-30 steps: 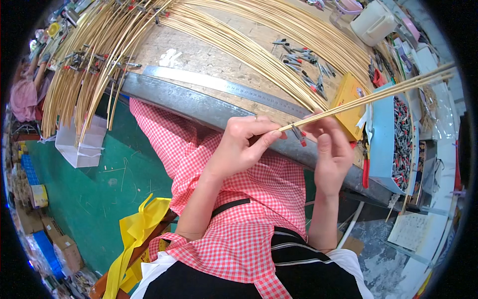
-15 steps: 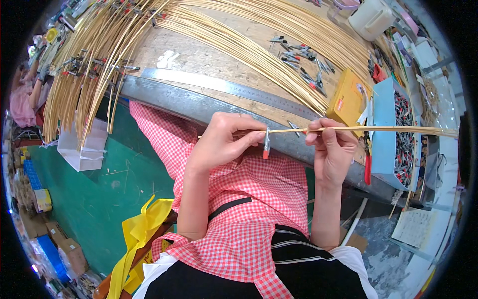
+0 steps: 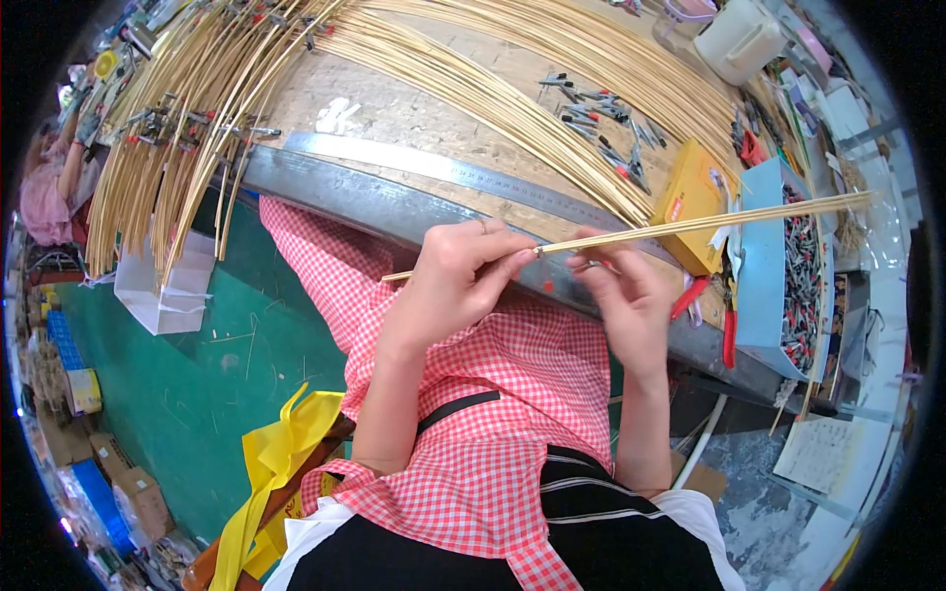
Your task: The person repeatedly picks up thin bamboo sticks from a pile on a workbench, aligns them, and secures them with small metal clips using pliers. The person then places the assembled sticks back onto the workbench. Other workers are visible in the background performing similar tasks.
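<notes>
We see the counter [image 3: 301,103] spreading across the top of our view, from ten o'clock round to three. Our red-and-white checked apron [image 3: 463,433] fills the space around six. At ten o'clock, clipped bundles of thin tan rods [image 3: 168,207] jut past the counter's edge, and loose rods [image 3: 493,110] lie in long rows from twelve towards two.

The held rods [image 3: 641,233] are in front of us, just above the counter's near edge. They slant from a short end left of centre, towards nine, to a slightly fanned tip between two and three.

At three stands a blue box [image 3: 764,276] filled with small clips. A steel ruler [image 3: 414,156] lies along the counter's near side, from eleven towards two, and a yellow box [image 3: 695,217] sits near two.

Of our hands, the left hand [image 3: 453,276], near the centre, pinches the held rods between thumb and fingers. The right hand [image 3: 631,295], at three from it, has its fingers bent at the rods; we cannot tell whether they grip. Smallest are the scattered clips [image 3: 581,123] at one o'clock.
</notes>
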